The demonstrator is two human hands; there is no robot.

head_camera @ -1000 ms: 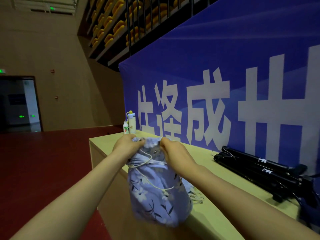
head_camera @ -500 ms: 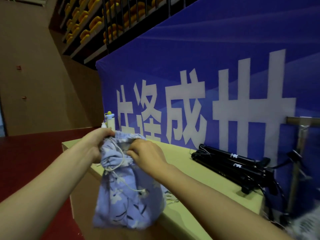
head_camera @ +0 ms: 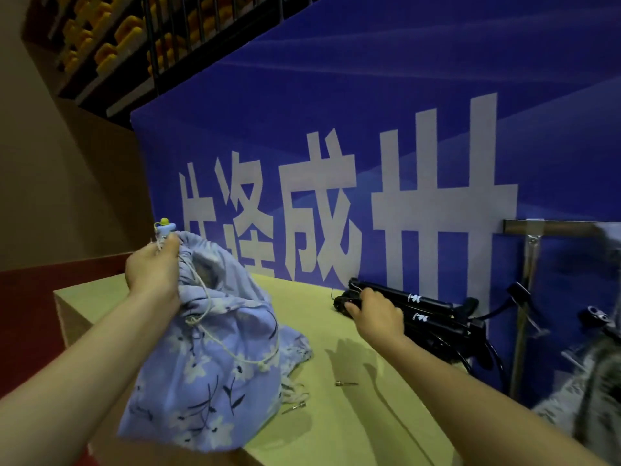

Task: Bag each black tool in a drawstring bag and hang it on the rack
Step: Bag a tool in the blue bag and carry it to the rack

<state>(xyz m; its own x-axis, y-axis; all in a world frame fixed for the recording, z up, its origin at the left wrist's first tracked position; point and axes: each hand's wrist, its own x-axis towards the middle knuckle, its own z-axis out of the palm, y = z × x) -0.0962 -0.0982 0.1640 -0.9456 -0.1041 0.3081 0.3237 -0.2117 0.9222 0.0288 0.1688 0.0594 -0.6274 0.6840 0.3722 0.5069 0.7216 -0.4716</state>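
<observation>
At far left, my left grip [head_camera: 153,272] is bunched round the gathered rim of the lilac floral drawstring bag [head_camera: 215,358] and holds it up by the near-left corner of the pale tabletop [head_camera: 336,425]. The bag's mouth gapes toward the right and its white cord [head_camera: 235,351] loops down the front. The bag's lower part sags over the tabletop's near edge. A small bottle with a yellow knob [head_camera: 164,226] shows just behind my knuckles. Two little metal pins lie on the tabletop right of the bag, one close to its hem [head_camera: 294,407] and one farther right [head_camera: 346,384]. Farther right, my right grip [head_camera: 374,314] is curled round the left end of the black tools [head_camera: 437,317], with the thumb on the near side. The tools lie stacked along the foot of the blue banner [head_camera: 369,112] with its large white characters. At the right edge stands the metal rack [head_camera: 529,280], with a blurred grey bag [head_camera: 598,381] in front of it.
</observation>
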